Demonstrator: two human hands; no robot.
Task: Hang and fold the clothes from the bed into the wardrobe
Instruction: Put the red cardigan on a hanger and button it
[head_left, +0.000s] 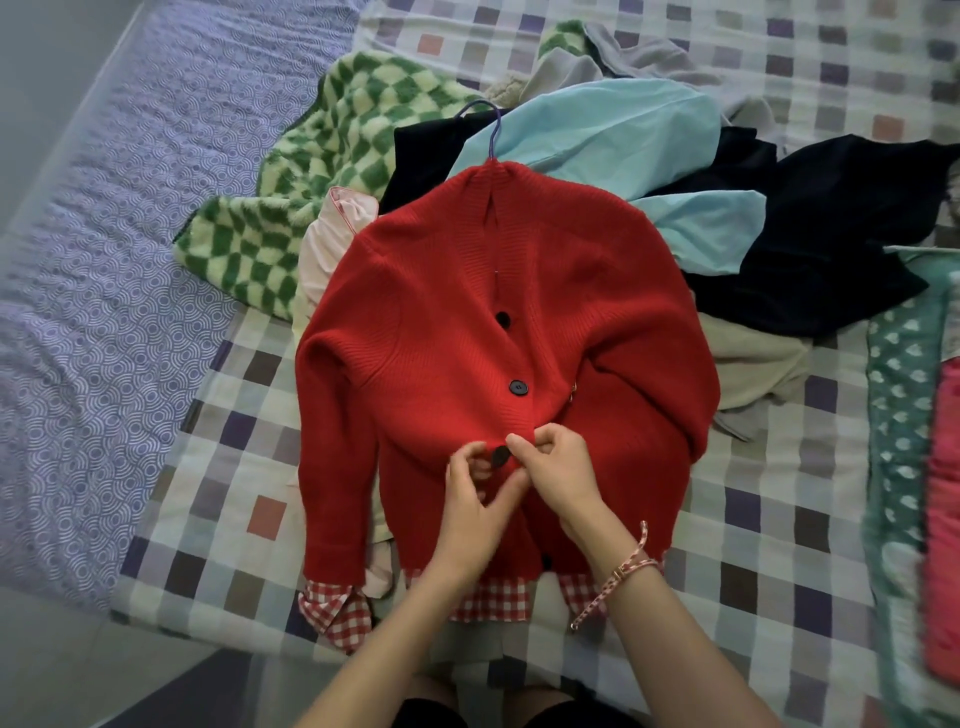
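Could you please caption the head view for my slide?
Left hand and right hand pinch a red cardigan at a black button, hanger inside, on the checked bedspread.

Centre: a red cardigan (441, 322) with black buttons (516, 387) is edged below by a red-and-white gingham hem (491, 597). Above it are seen a green-and-cream checked fleece (322, 145), a pale blue garment (613, 124) and a dark navy garment (831, 234). The bedspread (249, 415) is chequered grey, purple and orange on white; at left, a purple sheet (104, 234) is patterned with white arcs.
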